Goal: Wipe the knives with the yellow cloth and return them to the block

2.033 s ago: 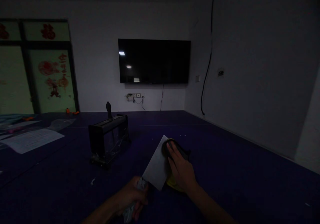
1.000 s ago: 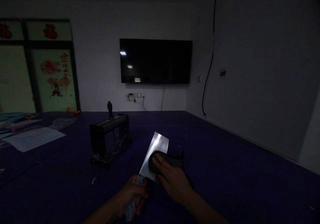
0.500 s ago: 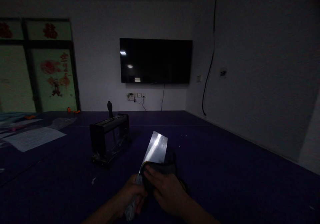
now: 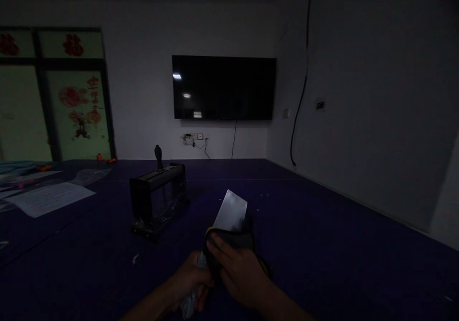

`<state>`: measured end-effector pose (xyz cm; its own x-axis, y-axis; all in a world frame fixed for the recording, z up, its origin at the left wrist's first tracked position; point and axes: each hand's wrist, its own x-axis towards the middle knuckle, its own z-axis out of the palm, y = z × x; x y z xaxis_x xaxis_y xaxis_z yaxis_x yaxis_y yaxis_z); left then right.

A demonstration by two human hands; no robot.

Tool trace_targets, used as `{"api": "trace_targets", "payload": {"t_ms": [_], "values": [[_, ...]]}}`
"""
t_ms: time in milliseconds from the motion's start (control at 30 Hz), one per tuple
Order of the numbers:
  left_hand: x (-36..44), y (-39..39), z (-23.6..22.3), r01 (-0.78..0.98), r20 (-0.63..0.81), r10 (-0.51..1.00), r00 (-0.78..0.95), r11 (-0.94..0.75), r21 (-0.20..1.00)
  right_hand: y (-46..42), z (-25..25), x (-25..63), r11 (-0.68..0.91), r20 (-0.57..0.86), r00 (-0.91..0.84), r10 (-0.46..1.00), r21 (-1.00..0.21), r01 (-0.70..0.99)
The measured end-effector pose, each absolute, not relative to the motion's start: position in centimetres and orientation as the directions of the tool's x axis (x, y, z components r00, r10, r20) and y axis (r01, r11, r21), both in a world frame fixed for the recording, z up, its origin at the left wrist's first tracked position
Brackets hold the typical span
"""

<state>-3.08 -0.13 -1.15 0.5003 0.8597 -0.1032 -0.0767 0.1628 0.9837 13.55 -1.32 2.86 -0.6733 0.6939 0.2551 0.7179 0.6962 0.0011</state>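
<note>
My left hand (image 4: 191, 280) is closed round the handle of a cleaver (image 4: 232, 211), whose broad shiny blade points up and away from me. Part of the handle, wrapped in something pale, shows below that hand. A dark cloth (image 4: 231, 238) with a yellowish edge lies over the lower blade. My right hand (image 4: 238, 273) presses this cloth against the blade, fingers together and the thumb side hidden. To the left stands a black-framed knife block (image 4: 158, 196) with clear sides, one dark handle (image 4: 158, 157) sticking up from its top.
The purple table (image 4: 322, 244) reaches to the wall. Printed paper (image 4: 50, 198) and clear plastic (image 4: 89, 175) lie at the far left, near small orange things (image 4: 106, 158). A white scrap (image 4: 135, 259) lies left of my hands. A television (image 4: 224, 87) hangs on the wall.
The cleaver has shifted slightly right, and its blade has lost the bright glint. The cloth now covers a little more of the lower blade. Both hands keep their hold.
</note>
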Motion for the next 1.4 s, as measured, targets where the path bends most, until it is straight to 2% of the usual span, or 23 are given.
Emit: {"api": "trace_targets", "payload": {"t_ms": [500, 833, 1067, 1233, 1400], "values": [[-2.7, -0.4, -0.3, -0.056, -0.129, 0.838, 0.53, 0.187, 0.981, -0.5, 2.5, 14.2, 0.582, 0.391, -0.544, 0.743, 0.026, 0.813], [-2.9, -0.2, -0.7, 0.002, -0.132, 0.787, 0.603, 0.164, 0.986, 0.8, 2.8, 16.0, 0.498, 0.531, -0.409, 0.742, -0.027, 0.867], [-2.6, -0.4, -0.2, 0.061, -0.142, 0.801, 0.582, 0.131, 0.989, 1.8, 3.2, 17.6, 0.425, 0.613, -0.305, 0.729, -0.056, 0.904], [-2.9, -0.5, -0.4, 0.085, -0.139, 0.805, 0.576, 0.111, 0.99, 2.6, 2.9, 18.4, 0.381, 0.633, -0.258, 0.73, -0.063, 0.923], [-2.9, -0.6, -0.6, 0.096, -0.149, 0.804, 0.575, 0.115, 0.989, 2.6, 2.8, 18.5, 0.402, 0.647, -0.257, 0.718, -0.084, 0.912]]}}
